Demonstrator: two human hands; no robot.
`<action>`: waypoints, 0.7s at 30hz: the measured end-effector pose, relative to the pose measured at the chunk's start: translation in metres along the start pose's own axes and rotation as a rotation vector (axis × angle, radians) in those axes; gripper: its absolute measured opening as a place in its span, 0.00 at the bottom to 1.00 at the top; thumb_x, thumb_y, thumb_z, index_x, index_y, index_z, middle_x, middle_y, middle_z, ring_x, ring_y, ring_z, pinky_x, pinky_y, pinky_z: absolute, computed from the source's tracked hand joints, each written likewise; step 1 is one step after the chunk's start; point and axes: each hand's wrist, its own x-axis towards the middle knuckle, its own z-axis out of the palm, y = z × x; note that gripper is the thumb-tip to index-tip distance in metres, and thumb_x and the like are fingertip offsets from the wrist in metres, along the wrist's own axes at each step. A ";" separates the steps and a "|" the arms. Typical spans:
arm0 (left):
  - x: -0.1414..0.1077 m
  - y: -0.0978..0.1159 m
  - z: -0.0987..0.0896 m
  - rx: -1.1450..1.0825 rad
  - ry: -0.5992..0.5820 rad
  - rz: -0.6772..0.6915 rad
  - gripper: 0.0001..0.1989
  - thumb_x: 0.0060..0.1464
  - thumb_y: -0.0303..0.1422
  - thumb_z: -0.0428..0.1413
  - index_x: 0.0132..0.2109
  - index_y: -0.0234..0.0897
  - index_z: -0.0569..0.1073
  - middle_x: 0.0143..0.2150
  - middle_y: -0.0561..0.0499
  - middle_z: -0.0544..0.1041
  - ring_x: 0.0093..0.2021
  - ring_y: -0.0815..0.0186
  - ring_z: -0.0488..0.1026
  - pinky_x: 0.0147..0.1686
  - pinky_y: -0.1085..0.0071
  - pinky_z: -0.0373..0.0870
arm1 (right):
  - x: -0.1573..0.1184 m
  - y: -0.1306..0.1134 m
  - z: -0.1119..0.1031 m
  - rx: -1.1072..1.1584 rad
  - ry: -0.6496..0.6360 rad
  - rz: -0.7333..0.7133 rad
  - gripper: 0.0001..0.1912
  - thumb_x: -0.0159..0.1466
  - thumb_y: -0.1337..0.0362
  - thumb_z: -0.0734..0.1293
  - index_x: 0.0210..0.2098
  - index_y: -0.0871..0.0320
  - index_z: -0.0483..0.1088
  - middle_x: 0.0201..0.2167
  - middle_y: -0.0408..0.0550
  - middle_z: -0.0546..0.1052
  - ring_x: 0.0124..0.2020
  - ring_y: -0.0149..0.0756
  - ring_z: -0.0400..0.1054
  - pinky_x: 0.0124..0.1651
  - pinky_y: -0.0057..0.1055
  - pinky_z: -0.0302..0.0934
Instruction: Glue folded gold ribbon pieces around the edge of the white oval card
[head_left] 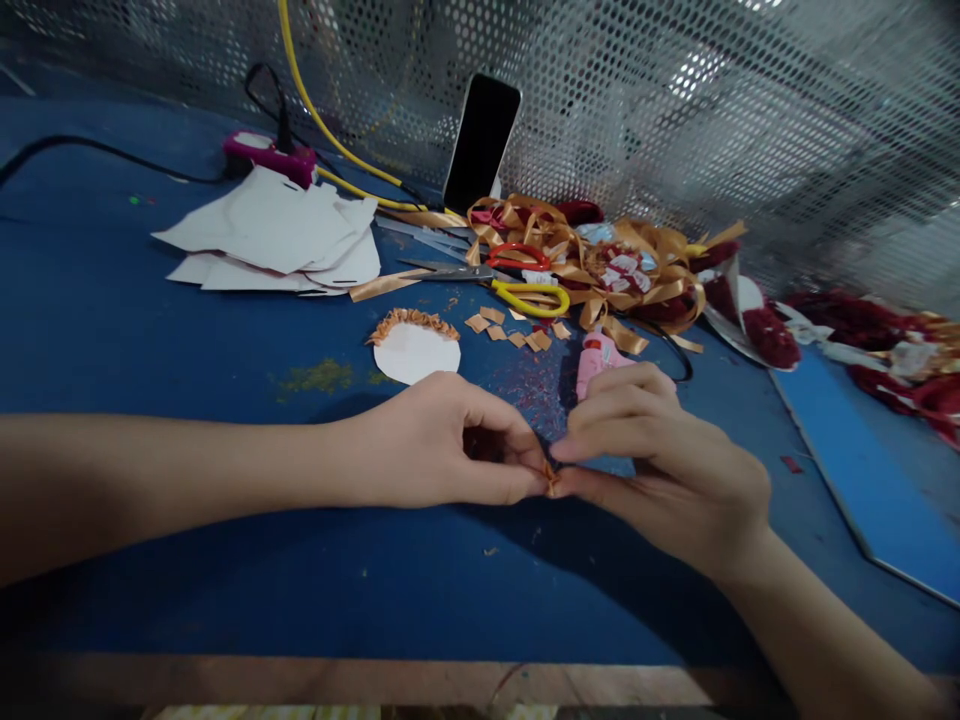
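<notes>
Between my fingertips is a small folded piece of orange-gold ribbon (552, 482). My left hand (457, 445) pinches it from the left with thumb and forefinger. The thumb and forefinger of my right hand (660, 460) meet it from the right, closed at its edge. Just beyond my left hand lies a white round disc (417, 352), its far edge trimmed with gathered orange ribbon. Several small cut ribbon squares (517, 338) are scattered to its right. A pink glue gun (598, 362) is partly hidden behind my right hand.
Scissors (480, 273) with red and yellow handles lie before a heap of gold ribbon (645, 250). White cut sheets (270, 235) are stacked at left, near a purple power socket (268, 158). A phone (482, 140) leans against the perforated metal screen (637, 110). A blue board (870, 480) lies right.
</notes>
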 end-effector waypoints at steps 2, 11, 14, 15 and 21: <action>-0.002 0.001 0.000 0.022 -0.003 -0.008 0.09 0.55 0.34 0.63 0.39 0.33 0.84 0.29 0.53 0.79 0.27 0.73 0.71 0.27 0.81 0.67 | 0.002 0.001 -0.001 -0.065 -0.048 -0.028 0.08 0.65 0.62 0.72 0.45 0.51 0.77 0.34 0.43 0.76 0.40 0.35 0.67 0.46 0.36 0.62; -0.001 0.004 0.002 -0.083 0.151 -0.033 0.08 0.53 0.35 0.66 0.39 0.36 0.86 0.35 0.50 0.85 0.35 0.66 0.78 0.35 0.76 0.72 | 0.002 0.002 0.000 0.004 0.025 0.039 0.01 0.66 0.65 0.70 0.37 0.52 0.74 0.33 0.42 0.73 0.37 0.34 0.68 0.47 0.39 0.60; -0.002 0.005 0.003 -0.038 0.160 -0.004 0.09 0.55 0.36 0.64 0.38 0.35 0.85 0.33 0.49 0.83 0.33 0.67 0.76 0.32 0.76 0.70 | 0.003 0.000 0.001 0.034 0.075 0.031 0.03 0.65 0.66 0.71 0.36 0.53 0.73 0.32 0.41 0.73 0.35 0.33 0.67 0.45 0.39 0.61; -0.002 0.005 0.003 -0.016 0.159 0.001 0.09 0.55 0.36 0.64 0.38 0.34 0.84 0.31 0.50 0.82 0.31 0.68 0.74 0.30 0.76 0.68 | 0.003 -0.001 0.002 0.029 0.078 0.020 0.04 0.65 0.67 0.72 0.36 0.53 0.73 0.31 0.41 0.73 0.35 0.33 0.67 0.45 0.39 0.61; -0.003 0.009 0.005 -0.082 0.087 -0.075 0.03 0.54 0.30 0.59 0.34 0.33 0.76 0.26 0.57 0.72 0.25 0.74 0.64 0.25 0.79 0.62 | 0.002 -0.002 0.005 -0.160 0.040 -0.007 0.16 0.60 0.60 0.77 0.46 0.52 0.74 0.37 0.45 0.75 0.41 0.37 0.68 0.47 0.40 0.63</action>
